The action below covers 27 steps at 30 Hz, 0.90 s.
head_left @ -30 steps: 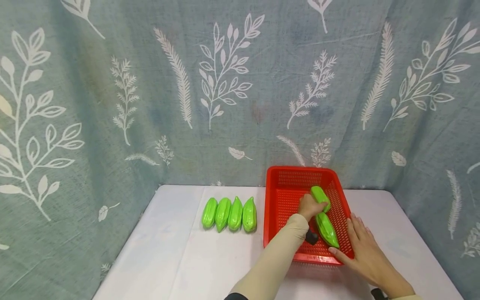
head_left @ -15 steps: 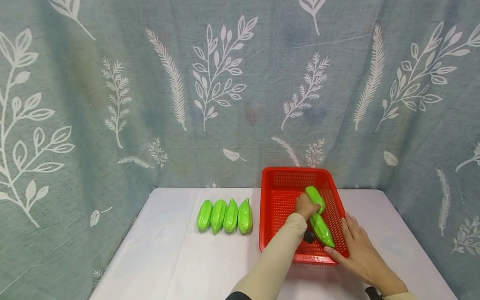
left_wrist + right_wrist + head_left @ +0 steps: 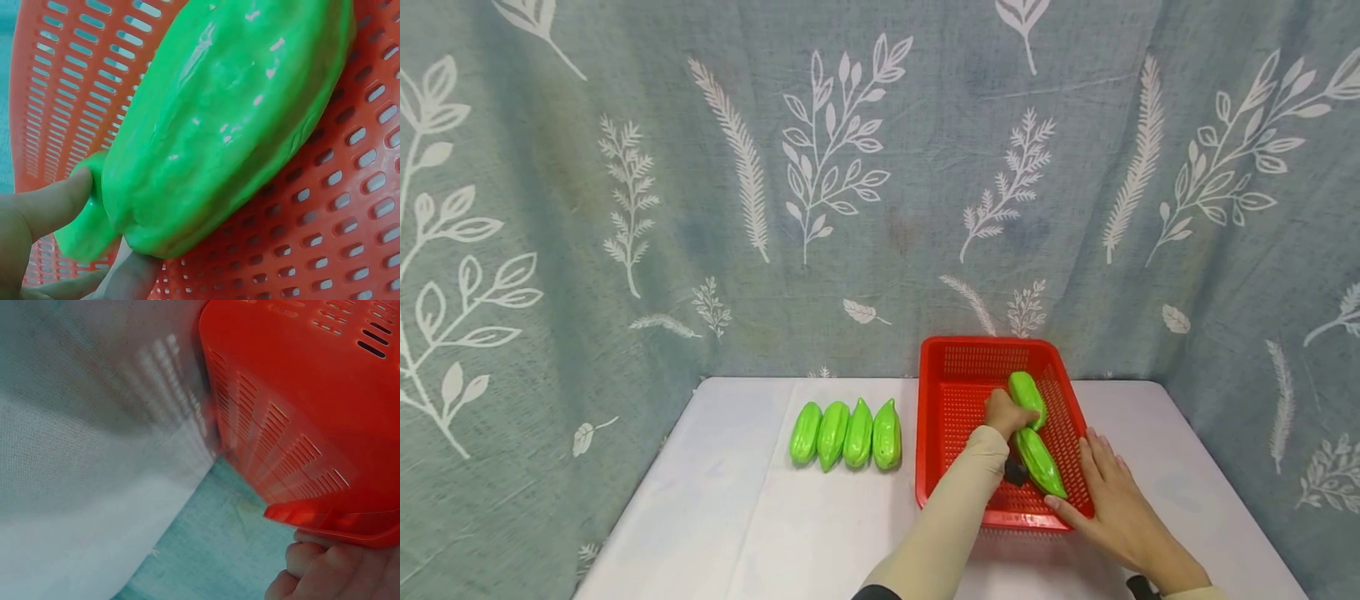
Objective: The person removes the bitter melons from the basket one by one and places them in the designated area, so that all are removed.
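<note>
Left hand (image 3: 1006, 413) is gripping the far green gourd (image 3: 1026, 396) inside the red basket (image 3: 927, 417), right side, fingers partly hidden, curled about its near end; presumably a placing step. Right hand (image 3: 1122, 507) is resting, fingers straight, against the basket's near right corner. Next move is probably calling for release, then reaching left for the gourd row (image 3: 858, 435) on the worktop (image 3: 715, 500).

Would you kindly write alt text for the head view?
A person's left hand touches the far one of two green vegetables in a red basket, while the right hand rests against the basket's near right corner. Four more vegetables lie in a row on the white table to the left, before a leaf-print curtain.
</note>
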### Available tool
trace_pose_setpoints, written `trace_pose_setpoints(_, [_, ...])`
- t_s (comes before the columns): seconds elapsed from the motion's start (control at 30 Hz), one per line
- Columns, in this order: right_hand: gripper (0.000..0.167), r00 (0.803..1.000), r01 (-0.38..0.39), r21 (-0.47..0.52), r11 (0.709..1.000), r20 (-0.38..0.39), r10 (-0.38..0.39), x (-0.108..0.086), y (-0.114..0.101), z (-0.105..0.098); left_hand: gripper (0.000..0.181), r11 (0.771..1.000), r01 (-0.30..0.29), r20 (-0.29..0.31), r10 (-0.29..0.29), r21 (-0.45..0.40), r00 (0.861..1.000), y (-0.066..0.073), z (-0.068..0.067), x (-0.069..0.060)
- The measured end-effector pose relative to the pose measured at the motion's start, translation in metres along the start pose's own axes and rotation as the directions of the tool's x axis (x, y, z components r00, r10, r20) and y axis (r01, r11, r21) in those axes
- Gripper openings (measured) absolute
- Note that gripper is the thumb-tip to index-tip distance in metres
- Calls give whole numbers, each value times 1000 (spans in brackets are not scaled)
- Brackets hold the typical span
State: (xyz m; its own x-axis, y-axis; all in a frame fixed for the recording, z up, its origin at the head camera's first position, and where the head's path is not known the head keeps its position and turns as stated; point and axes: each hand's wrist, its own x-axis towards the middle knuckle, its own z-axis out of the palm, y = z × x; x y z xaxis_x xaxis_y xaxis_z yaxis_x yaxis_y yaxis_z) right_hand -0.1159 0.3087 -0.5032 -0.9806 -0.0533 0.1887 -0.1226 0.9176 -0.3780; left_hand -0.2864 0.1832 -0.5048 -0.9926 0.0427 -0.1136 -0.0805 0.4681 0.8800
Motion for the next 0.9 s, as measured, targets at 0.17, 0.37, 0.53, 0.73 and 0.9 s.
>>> trace_pose_setpoints(0.17, [108, 1000, -5, 3, 1000, 2, 5, 1, -1, -1, 38, 998, 50, 4, -50, -42, 999, -5, 7, 11])
trace_pose_setpoints(0.37, [109, 1000, -21, 3, 1000, 14, 21, 2, -2, -1, 29, 997, 30, 6, -29, -65, 1000, -8, 9, 17])
trace_pose_setpoints(0.53, [109, 1000, -16, 4, 1000, 11, 16, 2, -4, -2, 25, 997, 31, 52, -28, -75, 998, -2, -3, 13])
trace_pose_setpoints(0.73, [109, 1000, -10, -4, 1000, 19, 10, 2, -5, -1, 24, 990, 70, 75, -61, -124, 995, -1, -11, 12])
trace_pose_setpoints(0.9, [109, 999, -28, -10, 1000, 35, 28, 0, -6, -5, 23, 975, 130, 125, -109, -179, 986, 0, -15, 13])
